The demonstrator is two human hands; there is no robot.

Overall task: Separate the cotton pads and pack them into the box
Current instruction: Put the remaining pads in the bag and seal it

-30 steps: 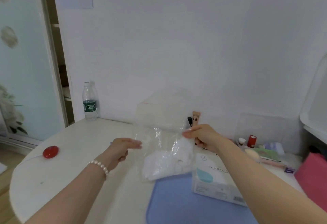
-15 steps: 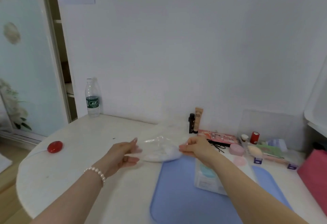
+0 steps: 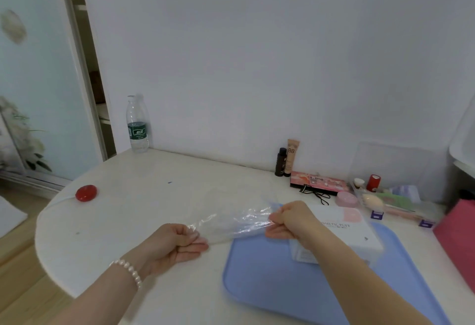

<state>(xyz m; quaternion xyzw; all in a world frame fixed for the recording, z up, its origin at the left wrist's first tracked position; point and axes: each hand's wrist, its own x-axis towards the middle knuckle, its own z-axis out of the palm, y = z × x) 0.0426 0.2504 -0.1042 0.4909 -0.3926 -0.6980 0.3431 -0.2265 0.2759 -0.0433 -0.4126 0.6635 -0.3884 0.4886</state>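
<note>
A clear plastic bag (image 3: 231, 223) with white cotton pads inside is stretched low over the table between my hands. My left hand (image 3: 177, 243) pinches its left end, thumb against curled fingers. My right hand (image 3: 291, 219) grips the right end in a fist. A white box (image 3: 354, 234) printed "COSMETIC PUFF" lies behind my right forearm on the blue tray (image 3: 262, 276). The pads show only as a pale blur through the plastic.
A water bottle (image 3: 137, 125) stands at the back left by the wall. A red round object (image 3: 86, 192) lies near the table's left edge. Cosmetics (image 3: 288, 159), a palette (image 3: 318, 183) and a clear organiser (image 3: 395, 204) crowd the back right. A pink object (image 3: 460, 237) sits at the right edge.
The bag hung upright between my hands with the pads at its bottom; it now lies low and stretched sideways. My left hand closed on its left end.
</note>
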